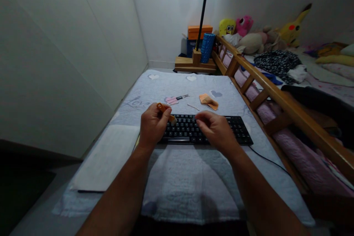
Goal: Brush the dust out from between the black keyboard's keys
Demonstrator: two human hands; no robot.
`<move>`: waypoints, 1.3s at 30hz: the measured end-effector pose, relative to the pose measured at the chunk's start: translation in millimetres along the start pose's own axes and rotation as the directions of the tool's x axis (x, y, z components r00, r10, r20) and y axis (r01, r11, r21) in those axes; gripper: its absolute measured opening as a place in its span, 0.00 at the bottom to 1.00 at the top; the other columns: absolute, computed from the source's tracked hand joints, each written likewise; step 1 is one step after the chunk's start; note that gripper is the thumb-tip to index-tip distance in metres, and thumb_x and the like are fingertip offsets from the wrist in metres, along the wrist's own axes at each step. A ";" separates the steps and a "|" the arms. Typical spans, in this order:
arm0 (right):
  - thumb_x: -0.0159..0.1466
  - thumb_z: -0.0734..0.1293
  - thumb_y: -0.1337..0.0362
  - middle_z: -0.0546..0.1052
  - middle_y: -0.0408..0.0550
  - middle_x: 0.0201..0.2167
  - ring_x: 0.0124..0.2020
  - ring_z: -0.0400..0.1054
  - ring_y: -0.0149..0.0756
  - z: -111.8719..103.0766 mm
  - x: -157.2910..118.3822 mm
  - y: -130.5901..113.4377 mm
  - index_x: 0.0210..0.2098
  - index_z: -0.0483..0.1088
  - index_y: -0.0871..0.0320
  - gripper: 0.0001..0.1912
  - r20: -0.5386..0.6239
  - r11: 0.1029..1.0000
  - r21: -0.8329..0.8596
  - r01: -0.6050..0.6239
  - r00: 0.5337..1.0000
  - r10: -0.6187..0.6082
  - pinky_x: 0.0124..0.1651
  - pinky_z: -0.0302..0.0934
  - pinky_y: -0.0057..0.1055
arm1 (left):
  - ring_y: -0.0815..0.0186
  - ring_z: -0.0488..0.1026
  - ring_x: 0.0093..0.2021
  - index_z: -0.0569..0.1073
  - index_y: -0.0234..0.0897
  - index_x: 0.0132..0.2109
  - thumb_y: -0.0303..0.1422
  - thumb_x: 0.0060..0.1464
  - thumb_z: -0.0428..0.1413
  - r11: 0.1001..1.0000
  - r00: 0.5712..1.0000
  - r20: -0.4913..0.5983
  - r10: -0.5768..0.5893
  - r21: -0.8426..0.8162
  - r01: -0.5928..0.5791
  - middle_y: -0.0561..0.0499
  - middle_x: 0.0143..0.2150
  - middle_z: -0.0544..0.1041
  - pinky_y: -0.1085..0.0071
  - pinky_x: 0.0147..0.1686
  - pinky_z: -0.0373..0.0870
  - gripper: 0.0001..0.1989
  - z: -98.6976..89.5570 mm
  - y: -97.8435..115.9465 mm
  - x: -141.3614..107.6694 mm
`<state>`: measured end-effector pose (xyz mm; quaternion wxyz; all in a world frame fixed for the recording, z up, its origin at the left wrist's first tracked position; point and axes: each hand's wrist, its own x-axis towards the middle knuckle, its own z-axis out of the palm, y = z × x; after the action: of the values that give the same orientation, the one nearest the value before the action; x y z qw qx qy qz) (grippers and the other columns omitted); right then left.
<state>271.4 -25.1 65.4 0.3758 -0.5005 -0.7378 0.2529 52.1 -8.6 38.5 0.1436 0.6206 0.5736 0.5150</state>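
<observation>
A small brush with an orange handle and pale bristles is pinched in my left hand. Its bristles point down and right, over the left part of a black keyboard. I cannot tell whether they touch the keys. My right hand is over the right half of the keyboard, fingers curled in toward the thumb; anything between them is too small to make out. Beyond the keyboard lie a cotton swab, a folded orange cloth and a thin tool with a black grip beside a pink piece.
A white sheet-like pad lies left of the keyboard on the quilted cover. The keyboard cable runs right toward a wooden bed rail. At the back stand a lamp pole and a blue roller.
</observation>
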 end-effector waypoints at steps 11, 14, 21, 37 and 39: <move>0.63 0.65 0.70 0.73 0.42 0.25 0.28 0.65 0.32 70.2 23.7 -14.7 0.32 0.74 0.57 0.06 0.027 1.000 -0.002 0.017 0.999 -0.017 0.35 0.55 0.28 | 0.68 0.71 0.27 0.76 0.38 0.33 0.36 0.55 0.62 0.990 0.995 0.027 0.099 -0.107 -0.095 0.54 0.28 0.77 0.71 0.32 0.68 0.07 5.2 7.0 -4.2; 0.62 0.64 0.68 0.72 0.42 0.23 0.25 0.64 0.32 71.3 23.6 -7.4 0.28 0.71 0.56 0.06 -0.048 0.999 -0.031 -0.008 0.999 0.007 0.32 0.53 0.29 | 0.66 0.73 0.30 0.77 0.39 0.32 0.40 0.56 0.61 0.985 0.987 0.077 0.139 -0.117 -0.130 0.52 0.29 0.78 0.70 0.34 0.69 0.10 1.7 3.2 -1.3; 0.58 0.62 0.63 0.74 0.43 0.23 0.24 0.67 0.33 61.3 31.9 7.1 0.31 0.72 0.57 0.07 -0.180 0.986 0.129 -0.108 0.975 0.130 0.32 0.58 0.29 | 0.62 0.75 0.34 0.76 0.38 0.37 0.46 0.62 0.51 0.976 0.953 -0.213 -0.217 -0.042 0.212 0.50 0.33 0.79 0.67 0.38 0.70 0.18 -19.2 -49.7 24.9; 0.57 0.61 0.62 0.71 0.38 0.22 0.24 0.66 0.34 103.0 67.0 7.6 0.34 0.69 0.55 0.07 -0.047 0.955 0.250 -0.163 0.983 0.180 0.31 0.59 0.28 | 0.54 0.78 0.50 0.80 0.37 0.45 0.34 0.57 0.48 0.871 0.914 0.094 -0.394 0.355 0.339 0.42 0.47 0.83 0.62 0.51 0.69 0.17 -20.6 -75.3 34.7; 0.56 0.62 0.63 0.71 0.38 0.21 0.24 0.67 0.34 103.8 67.7 8.7 0.33 0.69 0.55 0.07 -0.049 0.965 0.199 -0.170 0.982 0.183 0.32 0.59 0.29 | 0.53 0.77 0.51 0.80 0.36 0.46 0.34 0.57 0.48 0.869 0.916 0.108 -0.386 0.375 0.322 0.42 0.47 0.83 0.62 0.52 0.68 0.17 -21.3 -74.0 35.1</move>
<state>177.6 41.3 18.1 0.4232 -0.5333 -0.6492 0.3391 -13.3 35.0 7.4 0.1744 0.5636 0.7450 0.3113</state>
